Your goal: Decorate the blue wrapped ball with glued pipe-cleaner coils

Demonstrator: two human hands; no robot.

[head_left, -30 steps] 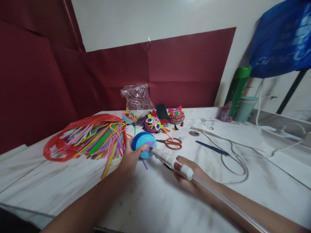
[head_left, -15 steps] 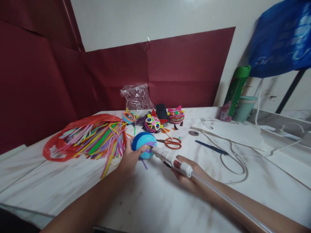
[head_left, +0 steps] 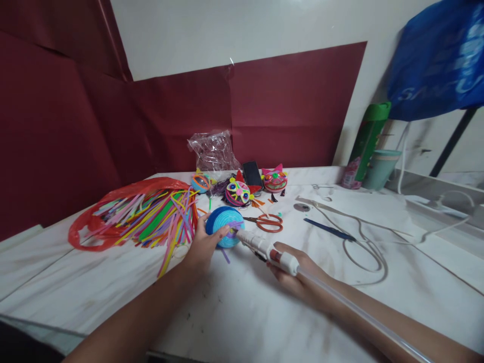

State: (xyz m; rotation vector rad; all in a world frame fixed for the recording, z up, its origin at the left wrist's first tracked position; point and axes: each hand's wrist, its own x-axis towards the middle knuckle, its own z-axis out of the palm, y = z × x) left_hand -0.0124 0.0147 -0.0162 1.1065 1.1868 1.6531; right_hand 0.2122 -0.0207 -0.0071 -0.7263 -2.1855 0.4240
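Low over the marble-patterned tabletop, my left hand grips a round blue disc coiled from what look like pipe cleaners, dark blue outside and light blue within. A purple strip hangs below it, and purple pieces lie across its face. In my right hand is a white glue gun, its nozzle at or very near the purple part by my left thumb. A long clear glue stick runs out of the gun's rear along my forearm. Whether glue is flowing cannot be made out.
Orange-handled scissors lie just beyond the disc. Colourful pipe cleaners spill from a red plastic bag on the left. Finished-looking cat faces, a phone, a blue tool, a cable and a green can stand or lie around.
Almost nothing differs. The disc and my left hand have shifted very slightly right; the glue gun keeps its place against the disc.
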